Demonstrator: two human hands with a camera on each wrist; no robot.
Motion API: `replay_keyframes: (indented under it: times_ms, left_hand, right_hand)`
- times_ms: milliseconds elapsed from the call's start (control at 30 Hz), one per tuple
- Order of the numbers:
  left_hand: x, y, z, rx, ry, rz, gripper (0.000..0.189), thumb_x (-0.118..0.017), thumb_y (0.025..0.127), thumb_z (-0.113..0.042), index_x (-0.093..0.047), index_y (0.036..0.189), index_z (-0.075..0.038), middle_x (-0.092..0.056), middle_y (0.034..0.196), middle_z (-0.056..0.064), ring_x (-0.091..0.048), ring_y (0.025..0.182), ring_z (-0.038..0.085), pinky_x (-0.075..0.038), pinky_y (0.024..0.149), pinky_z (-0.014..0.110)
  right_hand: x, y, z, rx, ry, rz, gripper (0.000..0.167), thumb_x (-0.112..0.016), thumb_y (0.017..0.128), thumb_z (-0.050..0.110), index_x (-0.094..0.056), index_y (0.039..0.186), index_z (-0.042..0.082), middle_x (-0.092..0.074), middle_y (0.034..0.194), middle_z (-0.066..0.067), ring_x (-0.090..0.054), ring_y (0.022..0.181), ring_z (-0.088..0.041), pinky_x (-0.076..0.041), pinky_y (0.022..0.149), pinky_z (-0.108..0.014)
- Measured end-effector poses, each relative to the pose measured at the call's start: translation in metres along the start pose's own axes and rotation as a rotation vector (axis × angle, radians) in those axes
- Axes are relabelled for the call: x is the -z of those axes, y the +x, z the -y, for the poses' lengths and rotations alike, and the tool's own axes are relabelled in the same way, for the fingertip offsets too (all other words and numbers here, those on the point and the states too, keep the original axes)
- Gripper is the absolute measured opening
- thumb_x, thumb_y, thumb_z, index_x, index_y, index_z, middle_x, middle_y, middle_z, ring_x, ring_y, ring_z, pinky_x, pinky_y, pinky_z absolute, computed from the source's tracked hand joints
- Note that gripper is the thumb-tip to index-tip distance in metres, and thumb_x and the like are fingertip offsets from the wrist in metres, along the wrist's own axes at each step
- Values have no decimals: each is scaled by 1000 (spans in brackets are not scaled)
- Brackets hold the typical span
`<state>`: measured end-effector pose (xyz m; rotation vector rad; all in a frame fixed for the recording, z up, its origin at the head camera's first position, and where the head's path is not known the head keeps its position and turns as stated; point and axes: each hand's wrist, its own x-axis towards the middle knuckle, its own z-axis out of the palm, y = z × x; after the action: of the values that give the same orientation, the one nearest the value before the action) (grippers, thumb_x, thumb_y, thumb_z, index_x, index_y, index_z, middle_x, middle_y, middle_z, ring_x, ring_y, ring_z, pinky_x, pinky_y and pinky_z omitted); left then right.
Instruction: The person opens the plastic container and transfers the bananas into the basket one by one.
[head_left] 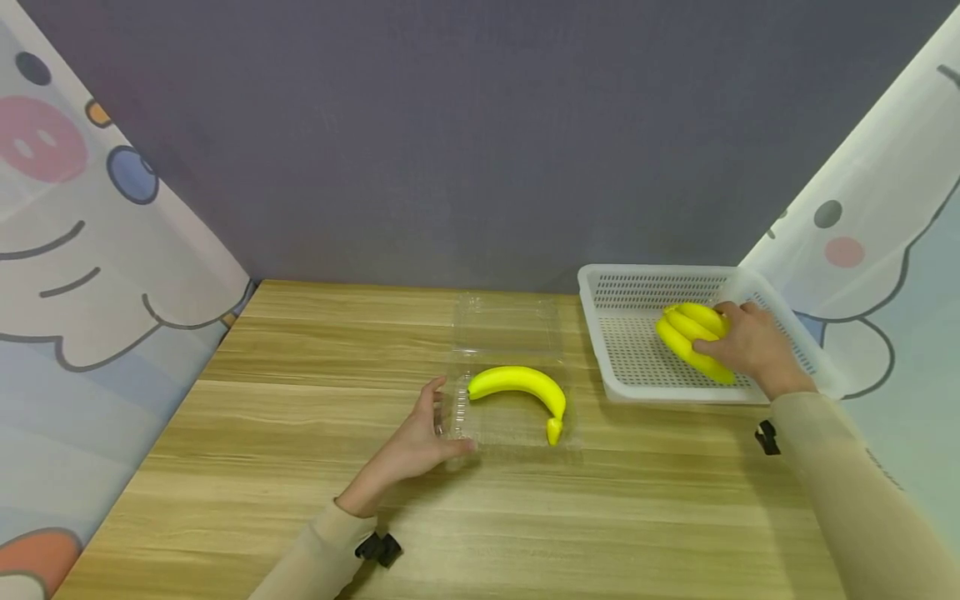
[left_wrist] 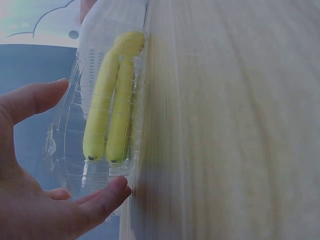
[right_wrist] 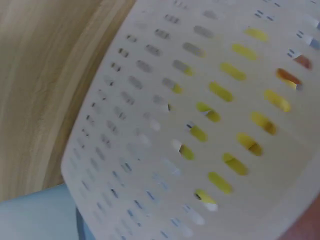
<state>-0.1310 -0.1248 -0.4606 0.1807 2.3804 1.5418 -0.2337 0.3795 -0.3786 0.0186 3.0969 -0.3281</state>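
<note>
One curved yellow banana (head_left: 521,382) lies in a clear plastic clamshell box (head_left: 510,429) on the table, its lid (head_left: 506,323) folded open toward the back. My left hand (head_left: 412,442) spreads thumb and fingers around the box's left end; whether it touches is unclear. In the left wrist view, two yellow lengths (left_wrist: 101,105) show through the plastic; I cannot tell if one is a reflection. At the right, my right hand (head_left: 753,346) reaches into a white basket (head_left: 611,387) and grips a banana among several yellow bananas (head_left: 686,333). Its fingertips are partly hidden.
The slotted basket wall (right_wrist: 150,100) fills most of the right wrist view, with yellow showing through its slots. A grey panel (head_left: 450,150) stands behind the wooden table (head_left: 300,400). Cartoon-printed sheets (head_left: 90,275) flank both sides.
</note>
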Motion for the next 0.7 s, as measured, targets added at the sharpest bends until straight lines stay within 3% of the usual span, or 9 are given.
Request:
replay_keyframes:
  times_ms: [333, 700]
  left_hand:
    - [0, 0, 2, -2, -4, -3, 116, -90, 77, -29, -11, 162, -14, -30, 156, 24, -40, 138, 46, -40, 108, 61]
    - [0, 1, 2, 3, -11, 1, 116, -90, 78, -29, -11, 162, -14, -29, 157, 24, -42, 137, 46, -40, 108, 60]
  right_hand:
    - [-10, 5, -14, -8, -44, 50, 88, -73, 86, 48, -40, 141, -12, -37, 134, -43, -38, 116, -60, -35, 97, -75]
    - [-13, 7, -21, -31, -44, 67, 81, -73, 87, 35, -37, 140, -14, -40, 126, -41, -40, 111, -58, -35, 96, -75]
